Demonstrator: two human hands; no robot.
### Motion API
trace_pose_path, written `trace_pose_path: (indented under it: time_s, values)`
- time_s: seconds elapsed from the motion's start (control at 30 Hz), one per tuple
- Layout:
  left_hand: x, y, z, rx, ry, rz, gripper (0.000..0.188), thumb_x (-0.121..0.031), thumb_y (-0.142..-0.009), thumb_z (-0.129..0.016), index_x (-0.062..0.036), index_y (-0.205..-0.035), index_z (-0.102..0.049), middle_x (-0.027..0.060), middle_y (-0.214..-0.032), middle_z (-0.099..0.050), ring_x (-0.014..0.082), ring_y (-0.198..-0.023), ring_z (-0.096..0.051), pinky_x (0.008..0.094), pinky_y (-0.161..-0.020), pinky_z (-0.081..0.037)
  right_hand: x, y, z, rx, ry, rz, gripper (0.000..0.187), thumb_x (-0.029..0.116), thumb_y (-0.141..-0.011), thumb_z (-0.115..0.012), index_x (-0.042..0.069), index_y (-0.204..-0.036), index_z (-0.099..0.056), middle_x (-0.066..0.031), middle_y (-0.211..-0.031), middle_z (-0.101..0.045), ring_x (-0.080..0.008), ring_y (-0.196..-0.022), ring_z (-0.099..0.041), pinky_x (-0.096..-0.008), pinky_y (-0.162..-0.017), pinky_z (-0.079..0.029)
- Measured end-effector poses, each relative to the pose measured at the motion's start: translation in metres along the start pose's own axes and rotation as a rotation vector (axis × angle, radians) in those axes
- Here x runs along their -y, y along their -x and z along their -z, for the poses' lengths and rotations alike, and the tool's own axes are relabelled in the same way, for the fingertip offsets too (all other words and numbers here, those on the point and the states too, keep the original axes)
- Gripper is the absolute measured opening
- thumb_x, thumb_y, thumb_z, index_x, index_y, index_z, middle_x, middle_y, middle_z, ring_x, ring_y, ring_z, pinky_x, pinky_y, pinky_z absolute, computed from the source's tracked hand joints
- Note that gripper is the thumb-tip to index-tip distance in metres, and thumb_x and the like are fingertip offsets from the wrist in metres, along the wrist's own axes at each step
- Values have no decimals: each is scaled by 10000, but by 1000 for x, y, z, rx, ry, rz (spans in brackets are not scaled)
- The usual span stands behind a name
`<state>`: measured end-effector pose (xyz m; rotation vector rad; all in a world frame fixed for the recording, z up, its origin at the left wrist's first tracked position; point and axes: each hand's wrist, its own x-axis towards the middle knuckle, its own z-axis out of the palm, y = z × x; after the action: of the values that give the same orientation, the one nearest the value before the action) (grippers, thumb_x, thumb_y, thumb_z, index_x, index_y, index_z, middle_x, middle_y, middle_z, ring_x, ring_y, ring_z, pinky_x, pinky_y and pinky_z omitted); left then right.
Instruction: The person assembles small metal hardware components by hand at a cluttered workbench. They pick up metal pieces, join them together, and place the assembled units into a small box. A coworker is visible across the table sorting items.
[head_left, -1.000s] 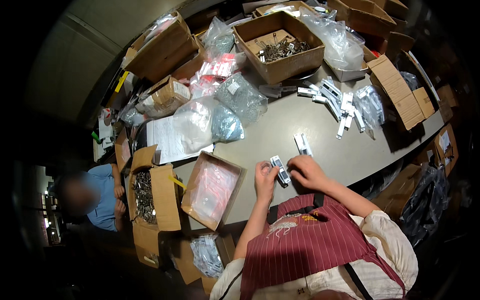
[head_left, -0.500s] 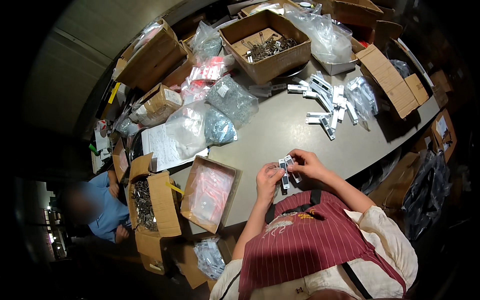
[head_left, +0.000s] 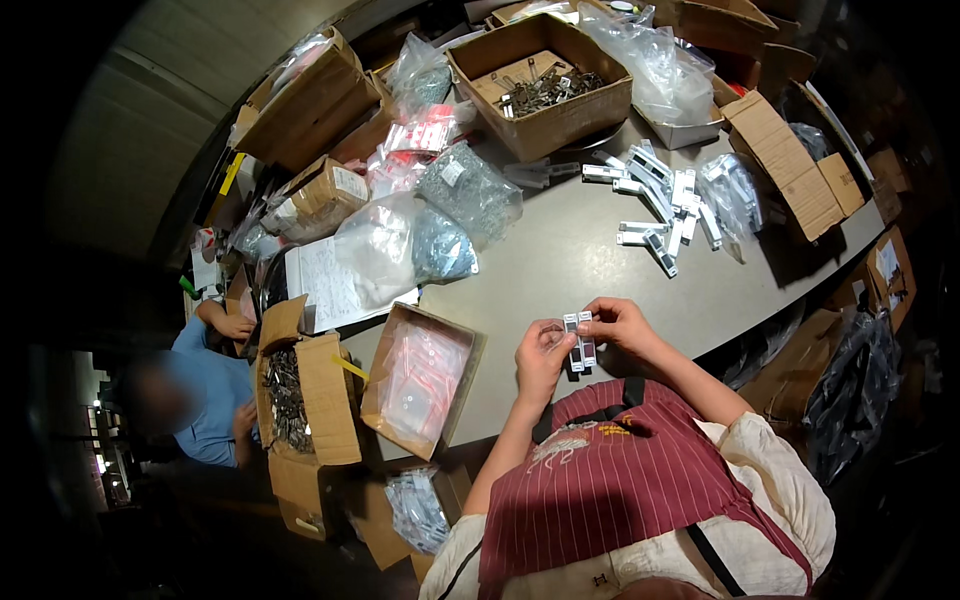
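Observation:
Two narrow grey-and-white oblong fittings with dark middles stand side by side between my hands, close to the apron. My left hand is closed, thumb and fingers pinching the left fitting. My right hand pinches the right fitting near its upper end. The two pieces lie nearly parallel and look to be touching. Some of each is hidden by my fingers. Farther off on the table, a loose pile of similar fittings lies beside a clear bag holding more of them.
A carton of metal parts stands at the back. Left of my hands are a box of clear packets and an open carton of dark metal pieces. Plastic bags cover written paper. A person in blue is at far left.
The two fittings have come from slightly fanned to nearly parallel, side by side. My hands stay in about the same place. The person in blue has moved an arm.

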<state>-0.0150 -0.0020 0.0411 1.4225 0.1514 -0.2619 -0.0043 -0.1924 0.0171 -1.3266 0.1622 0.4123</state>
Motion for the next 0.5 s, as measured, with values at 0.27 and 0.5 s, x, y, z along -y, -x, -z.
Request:
trace_pose_path:
  time_s: [0.27,0.5]
  values:
    - [14,-2,9,38,-11,-30,241,-18,-884,-704,-3,-1113,-632,16,-947,-646,94,-856,-615,267,-715,-512,-1,1,0,-22,139,55,228,170,-852,-823,-11,-966,-743,-49,-777,-706,-117,-690,-645,-287,-615,-510]
    - [3,1,4,58,50,17,254,-2,-879,-701,-2,-1122,-627,8,-947,-621,95,-868,-599,265,-732,-509,6,3,0,-20,106,39,257,180,-851,-813,-26,-990,-747,-57,-770,-706,-125,-678,-643,-309,-612,-512]
